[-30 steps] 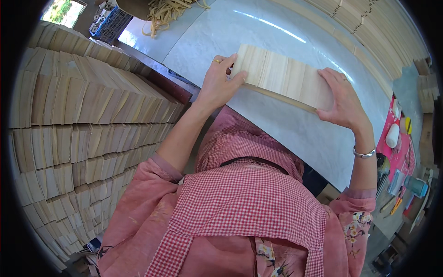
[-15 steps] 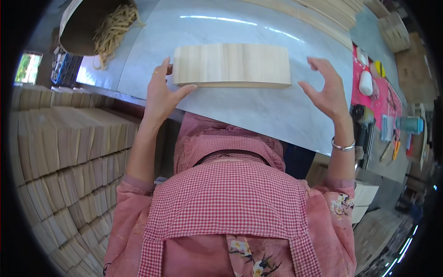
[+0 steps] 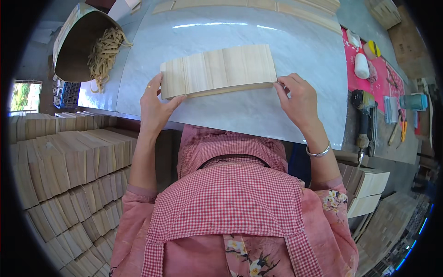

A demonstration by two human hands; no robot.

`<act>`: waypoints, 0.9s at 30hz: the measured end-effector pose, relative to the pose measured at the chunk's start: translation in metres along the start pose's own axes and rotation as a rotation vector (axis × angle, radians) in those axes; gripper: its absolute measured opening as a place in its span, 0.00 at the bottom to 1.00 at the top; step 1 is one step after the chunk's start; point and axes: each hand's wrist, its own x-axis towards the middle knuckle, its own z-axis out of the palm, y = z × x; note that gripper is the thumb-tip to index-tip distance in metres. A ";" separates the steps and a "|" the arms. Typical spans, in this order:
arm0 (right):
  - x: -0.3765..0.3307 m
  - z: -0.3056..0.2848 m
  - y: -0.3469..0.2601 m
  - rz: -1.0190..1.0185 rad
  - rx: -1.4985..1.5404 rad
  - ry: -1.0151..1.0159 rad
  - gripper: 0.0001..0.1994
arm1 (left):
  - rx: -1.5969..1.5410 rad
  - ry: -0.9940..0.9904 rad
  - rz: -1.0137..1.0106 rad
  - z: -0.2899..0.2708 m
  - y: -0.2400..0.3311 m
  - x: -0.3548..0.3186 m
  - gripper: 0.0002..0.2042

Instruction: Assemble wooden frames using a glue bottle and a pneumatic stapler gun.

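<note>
A pale, long wooden block (image 3: 219, 69), or a stack of thin boards lined up as one, lies on the marble-patterned tabletop (image 3: 230, 108), tilted slightly with its right end farther away. At its left end my left hand (image 3: 156, 101) grips the near corner, thumb along the near edge and fingers at the end face. My right hand (image 3: 297, 97) pinches the near right corner between thumb and curled fingers.
A tipped bin (image 3: 69, 64) spills tan strips (image 3: 107, 53) at far left. Wooden boards are stacked (image 3: 69, 157) left of the table. Long strips (image 3: 258, 4) lie along the back. At right are a white bottle (image 3: 362, 67), a nail-gun-like tool (image 3: 363, 111) and orange-handled pliers (image 3: 403, 131).
My right hand has moved left and closed on the block's right corner. The block has turned slightly, its left end nearer me. My left hand has shifted a little nearer and closed on it.
</note>
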 end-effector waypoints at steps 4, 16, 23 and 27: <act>0.001 0.003 -0.003 0.009 0.030 0.019 0.04 | 0.022 -0.005 -0.021 -0.002 0.002 0.002 0.39; -0.004 0.014 -0.003 0.051 0.253 0.137 0.03 | 0.088 -0.033 -0.026 -0.003 0.010 0.009 0.39; -0.003 0.006 0.000 0.024 0.183 0.085 0.03 | 0.258 -0.087 0.041 -0.007 0.010 0.004 0.40; 0.006 -0.003 0.002 0.085 0.288 0.070 0.05 | 0.450 -0.104 0.213 -0.007 0.029 0.019 0.40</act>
